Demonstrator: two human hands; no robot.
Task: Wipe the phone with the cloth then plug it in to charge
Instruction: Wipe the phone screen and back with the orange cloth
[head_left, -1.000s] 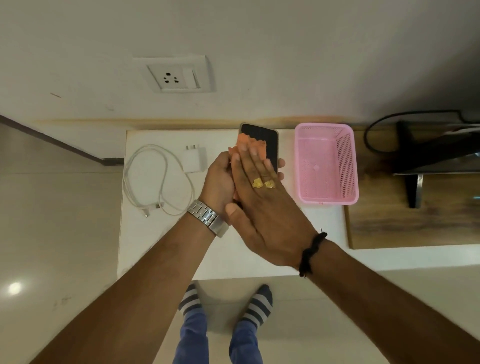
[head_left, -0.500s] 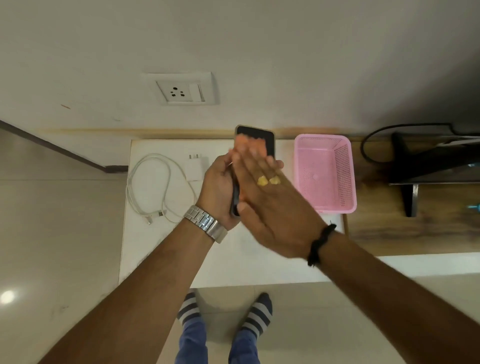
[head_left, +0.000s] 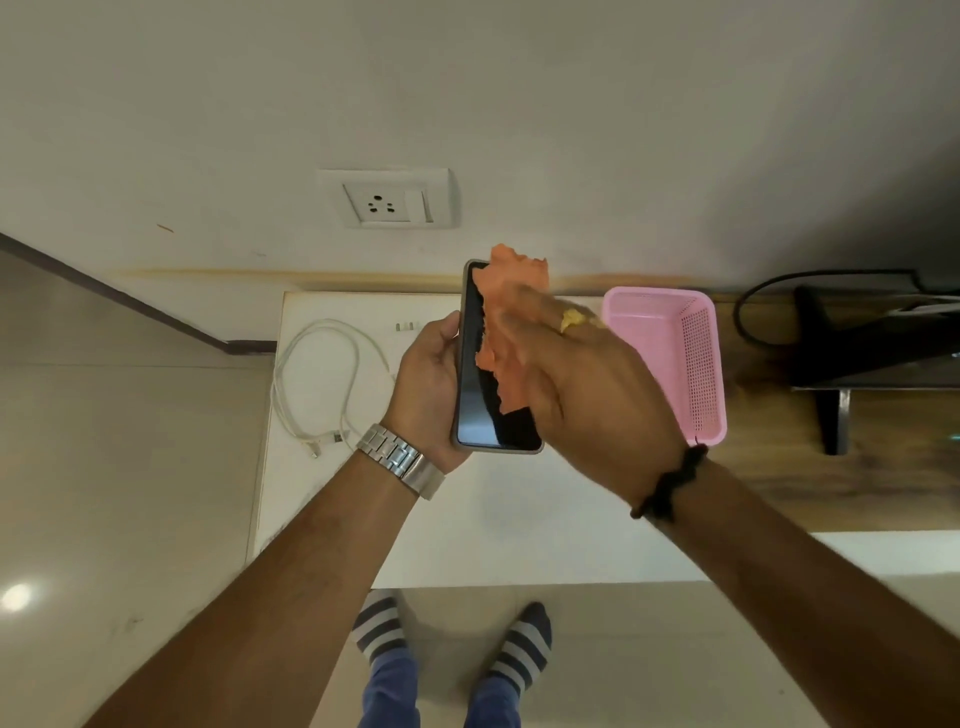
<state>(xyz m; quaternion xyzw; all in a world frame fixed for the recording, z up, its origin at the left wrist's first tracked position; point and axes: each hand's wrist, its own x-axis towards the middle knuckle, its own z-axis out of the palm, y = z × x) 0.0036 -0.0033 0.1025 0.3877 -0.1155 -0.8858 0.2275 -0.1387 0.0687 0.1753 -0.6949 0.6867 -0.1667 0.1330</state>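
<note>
Phone: held above the white table, dark screen up, long axis running away from the person.
Left hand: grips the phone's left edge and back, fingers curled round it.
Cloth: orange, crumpled, lying on the screen's upper right part.
Right hand: blurred; presses the cloth to the screen; how its fingers lie cannot be told.
Cable: white, coiled on the table, left of the hands.
Basket: pink, right of the phone.
Socket: on the wall above the table.
</note>
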